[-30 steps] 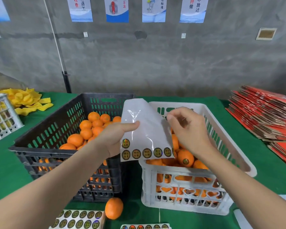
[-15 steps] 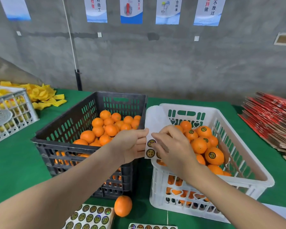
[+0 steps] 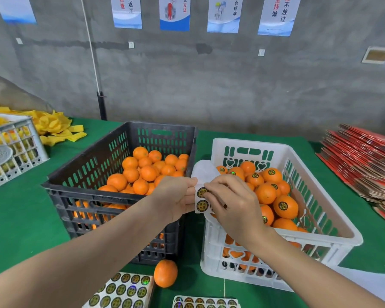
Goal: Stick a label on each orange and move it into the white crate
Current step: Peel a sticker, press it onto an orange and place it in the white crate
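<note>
My left hand (image 3: 176, 197) pinches a white label sheet (image 3: 202, 174) between the two crates; two round gold-and-black labels show on its lower edge. My right hand (image 3: 229, 203) is curled over the sheet's right part, its fingertips on the labels. The black crate (image 3: 93, 174) on the left holds several unlabelled oranges (image 3: 142, 172). The white crate (image 3: 333, 232) on the right holds several labelled oranges (image 3: 285, 205). One loose orange (image 3: 165, 273) lies on the green table in front of the black crate.
Two more label sheets (image 3: 122, 292) lie at the near table edge. A grey crate (image 3: 11, 152) and yellow foam nets (image 3: 51, 127) sit at the far left. Red flat cartons (image 3: 365, 161) are stacked at the right. A grey wall stands behind.
The label sheet was held up high a second ago; both hands have lowered it between the crates and my right hand has closed over its labelled edge.
</note>
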`<state>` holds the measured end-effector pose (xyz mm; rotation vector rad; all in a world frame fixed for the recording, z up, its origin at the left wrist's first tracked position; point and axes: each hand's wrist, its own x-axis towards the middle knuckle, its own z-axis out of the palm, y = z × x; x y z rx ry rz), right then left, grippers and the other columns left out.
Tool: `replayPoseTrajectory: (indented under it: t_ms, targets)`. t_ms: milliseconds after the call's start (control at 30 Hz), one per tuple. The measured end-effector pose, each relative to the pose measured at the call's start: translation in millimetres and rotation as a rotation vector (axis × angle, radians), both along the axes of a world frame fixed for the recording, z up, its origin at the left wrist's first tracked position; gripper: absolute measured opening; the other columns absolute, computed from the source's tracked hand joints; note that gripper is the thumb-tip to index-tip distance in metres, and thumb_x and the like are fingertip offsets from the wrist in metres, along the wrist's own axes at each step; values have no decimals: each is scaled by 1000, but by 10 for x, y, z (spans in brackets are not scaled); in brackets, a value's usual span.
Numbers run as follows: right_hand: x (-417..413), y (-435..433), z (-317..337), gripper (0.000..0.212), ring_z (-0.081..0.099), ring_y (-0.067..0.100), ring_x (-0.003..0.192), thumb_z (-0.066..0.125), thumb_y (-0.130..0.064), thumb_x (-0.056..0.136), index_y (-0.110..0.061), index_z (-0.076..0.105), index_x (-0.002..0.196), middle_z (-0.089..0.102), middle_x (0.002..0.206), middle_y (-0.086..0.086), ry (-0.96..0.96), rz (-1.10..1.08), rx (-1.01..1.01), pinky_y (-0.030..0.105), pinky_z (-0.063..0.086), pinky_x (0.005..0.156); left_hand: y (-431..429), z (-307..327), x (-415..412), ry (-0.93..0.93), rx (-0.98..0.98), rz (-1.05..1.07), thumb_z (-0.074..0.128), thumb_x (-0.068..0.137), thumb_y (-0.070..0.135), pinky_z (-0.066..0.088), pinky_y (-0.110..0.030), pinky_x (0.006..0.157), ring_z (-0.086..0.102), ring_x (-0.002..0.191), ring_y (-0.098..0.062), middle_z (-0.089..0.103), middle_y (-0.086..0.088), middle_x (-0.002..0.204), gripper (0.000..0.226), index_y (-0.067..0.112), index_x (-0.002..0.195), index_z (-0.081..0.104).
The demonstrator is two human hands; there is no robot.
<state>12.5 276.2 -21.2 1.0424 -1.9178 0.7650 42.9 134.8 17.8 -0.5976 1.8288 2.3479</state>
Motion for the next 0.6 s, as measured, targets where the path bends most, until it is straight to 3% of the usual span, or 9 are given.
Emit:
replayPoseTrajectory:
  t_ms: [133, 300, 400, 600]
  targets:
    - [7, 20, 5, 3, 61, 27, 64, 73, -3, 76, -4, 74, 78, 65, 75, 10, 55, -13, 30, 34, 50, 54, 22, 7, 31, -11, -13, 11, 43, 101, 9, 55, -38, 70, 65, 73, -28, 69, -16, 84, 25, -4, 117, 57]
    - [5, 14, 4, 5, 61, 28, 64, 75, 0, 74, -4, 73, 77, 66, 76, 11, 106, -16, 45, 36, 49, 53, 33, 29, 51, -16, -34, 19, 43, 101, 9, 55, -38, 70, 65, 75, -28, 68, -18, 90, 27, -4, 121, 56]
    - [22, -9, 8, 6, 59, 27, 67, 75, 1, 74, -4, 72, 76, 64, 76, 11, 38, 17, -3, 37, 49, 56, 38, 51, 66, 0, -77, 27, 45, 101, 10, 55, -39, 73, 66, 76, -29, 69, -20, 95, 26, -5, 119, 56]
    - [28, -54, 15, 16, 55, 26, 70, 70, 13, 72, -2, 68, 67, 60, 76, 11, -72, 93, -65, 38, 46, 60, 34, 39, 70, 47, -161, 67, 49, 99, 11, 54, -48, 90, 65, 100, -39, 64, -29, 115, 27, -7, 119, 56]
